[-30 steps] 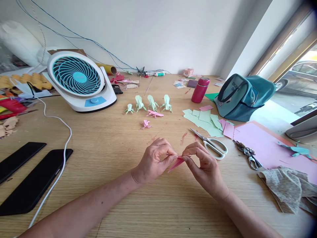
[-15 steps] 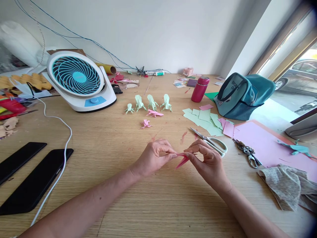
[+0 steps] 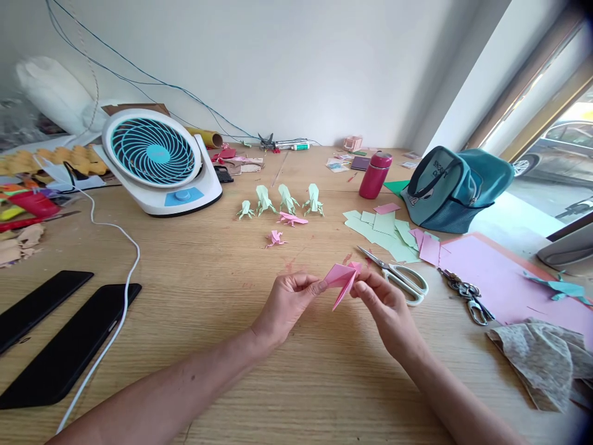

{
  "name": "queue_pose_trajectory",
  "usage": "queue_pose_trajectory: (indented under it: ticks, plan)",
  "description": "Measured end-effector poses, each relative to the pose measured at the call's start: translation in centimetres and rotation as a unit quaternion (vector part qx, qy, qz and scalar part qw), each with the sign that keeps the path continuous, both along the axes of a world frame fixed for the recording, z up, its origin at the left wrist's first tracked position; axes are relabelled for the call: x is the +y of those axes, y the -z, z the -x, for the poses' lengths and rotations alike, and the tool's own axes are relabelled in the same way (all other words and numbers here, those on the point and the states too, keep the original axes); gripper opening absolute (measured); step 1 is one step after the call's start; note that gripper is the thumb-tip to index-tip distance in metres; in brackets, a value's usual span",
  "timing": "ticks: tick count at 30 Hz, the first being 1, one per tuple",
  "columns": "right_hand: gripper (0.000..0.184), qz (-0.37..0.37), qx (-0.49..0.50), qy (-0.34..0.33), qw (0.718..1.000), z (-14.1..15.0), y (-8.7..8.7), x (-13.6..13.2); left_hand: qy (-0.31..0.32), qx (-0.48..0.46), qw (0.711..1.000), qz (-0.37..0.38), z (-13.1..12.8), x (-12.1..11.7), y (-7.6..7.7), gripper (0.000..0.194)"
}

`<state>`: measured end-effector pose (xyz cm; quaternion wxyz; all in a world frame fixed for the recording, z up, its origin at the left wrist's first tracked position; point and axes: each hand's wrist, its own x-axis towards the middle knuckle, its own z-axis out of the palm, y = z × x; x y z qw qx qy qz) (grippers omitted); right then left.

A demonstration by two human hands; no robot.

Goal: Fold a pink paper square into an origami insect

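A partly folded piece of pink origami paper (image 3: 340, 278) is held above the table between both hands, with a narrow flap pointing down. My left hand (image 3: 296, 303) pinches its left edge between thumb and fingers. My right hand (image 3: 380, 303) grips the right side, its fingertips partly behind the paper. Beyond the hands stand several pale green origami insects (image 3: 287, 199) in a row. In front of them are a long pink origami insect (image 3: 291, 219) and a small pink origami figure (image 3: 275, 238). White-handled scissors (image 3: 403, 281) lie just past my right hand.
Green paper pieces (image 3: 382, 232), a pink sheet (image 3: 482, 266), keys (image 3: 466, 290) and a grey cloth (image 3: 537, 358) lie on the right. A magenta bottle (image 3: 375, 176) and teal bag (image 3: 458, 185) stand behind. On the left are a fan (image 3: 160, 161), white cable (image 3: 125, 296) and black slabs (image 3: 69, 346).
The pink paper has been turned and spread, so a broad face now shows between the hands. My right hand's fingers have shifted on it. The view has tilted slightly upward.
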<state>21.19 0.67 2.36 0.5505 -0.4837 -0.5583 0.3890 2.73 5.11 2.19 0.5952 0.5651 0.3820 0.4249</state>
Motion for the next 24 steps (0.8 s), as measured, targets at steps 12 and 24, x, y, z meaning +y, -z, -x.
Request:
queue_pose_trajectory:
  ticks: [12, 24]
  plan:
    - [0.031, 0.043, 0.059, -0.008, 0.997, 0.9, -0.1, 0.1, 0.063, 0.058, 0.996, 0.019, -0.2, -1.3, -0.2, 0.026]
    - [0.036, 0.059, 0.02, -0.029, 0.998, 1.4, 0.5, -0.5, 0.076, 0.106, 0.99, -0.049, -0.4, -1.3, -0.2, 0.03]
